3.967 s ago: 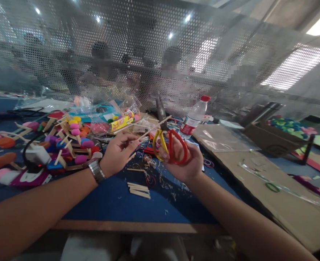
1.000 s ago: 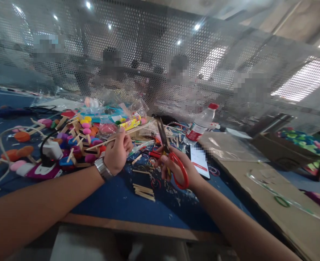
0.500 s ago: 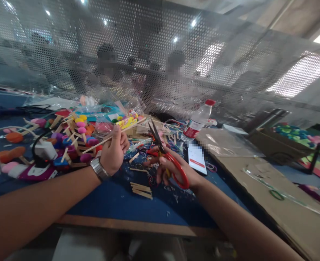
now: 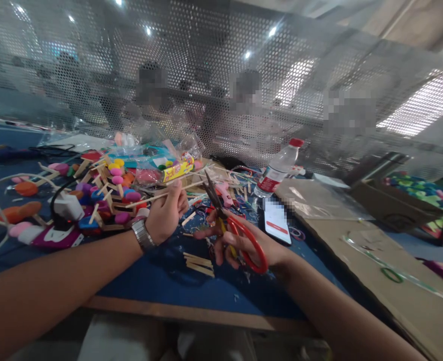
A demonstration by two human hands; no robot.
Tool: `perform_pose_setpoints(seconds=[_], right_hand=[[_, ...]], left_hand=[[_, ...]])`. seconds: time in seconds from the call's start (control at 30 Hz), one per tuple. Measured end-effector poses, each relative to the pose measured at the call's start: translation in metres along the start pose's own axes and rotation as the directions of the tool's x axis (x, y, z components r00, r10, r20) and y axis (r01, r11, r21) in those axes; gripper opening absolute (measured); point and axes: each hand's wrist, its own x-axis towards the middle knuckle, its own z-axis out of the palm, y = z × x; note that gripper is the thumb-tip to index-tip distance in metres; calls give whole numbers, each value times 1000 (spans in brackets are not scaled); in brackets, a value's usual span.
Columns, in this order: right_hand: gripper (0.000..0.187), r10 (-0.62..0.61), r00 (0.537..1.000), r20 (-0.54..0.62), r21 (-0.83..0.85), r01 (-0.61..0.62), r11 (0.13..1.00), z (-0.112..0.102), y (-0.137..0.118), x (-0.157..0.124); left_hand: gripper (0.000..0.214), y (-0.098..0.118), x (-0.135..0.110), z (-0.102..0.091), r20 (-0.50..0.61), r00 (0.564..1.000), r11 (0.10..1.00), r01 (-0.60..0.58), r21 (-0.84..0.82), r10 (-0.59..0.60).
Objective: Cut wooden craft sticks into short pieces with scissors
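Desk edge [image 4: 191, 317]: brown strip right in front of me, with the blue desktop [image 4: 142, 281] starting behind it.
Short sticks [image 4: 198, 264]: small bunch of pale ones lying nearly side by side on the blue, on the near side of my hands.
Right hand [image 4: 242, 244]: wrapped loosely on the handles of the scissors [image 4: 216, 203], a couple of fingers poking out to the left.
Scissors: up off the desktop, tips pointing far and a bit left, blades slightly apart.
Left hand [image 4: 166, 215]: clamped on a long stick [image 4: 146, 199], thumb on top.
Long stick: sticks out both sides of my fist, right end up by the blade tips. Honestly can't tell if they touch.
Step in hand: I'd call it lining stick and scissors up for a snip.
Next move: I reckon it calls for a steady left grip, blades wider and squarely around the stick, with the short sticks as a handy length check.
Phone [image 4: 277, 223]: screen lit, just beyond my right wrist.
Colourful pile [image 4: 118, 179]: wooden bits and bright blobs heaped on the left, past my left hand.
Bottle [image 4: 270, 180]: red cap, far side of the phone.
Mesh screen [image 4: 194, 45]: way at the far end, people blurry behind it.
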Motion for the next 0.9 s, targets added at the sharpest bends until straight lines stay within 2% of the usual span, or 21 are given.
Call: perform_pose_setpoints(seconds=[0.23,0.47,0.73,0.9], right_hand=[[51,24,1000,4,66,-24,998,6,1,-1],[38,-15,1000,-20,75,16,997,8,5,2],[39,-31,998,-58,-9,31,999,11,8,3],[44,-48,997,-64,-91,42,995,13,7,2]], left_hand=[[62,1,-5,1,99,995,996,10,88,-19],[61,-2,-4,-3,143,990,981,-25,195,-3],[59,-11,-2,-7,193,981,999,24,31,-30],[55,-12,-5,-8,233,971,998,51,48,-61]])
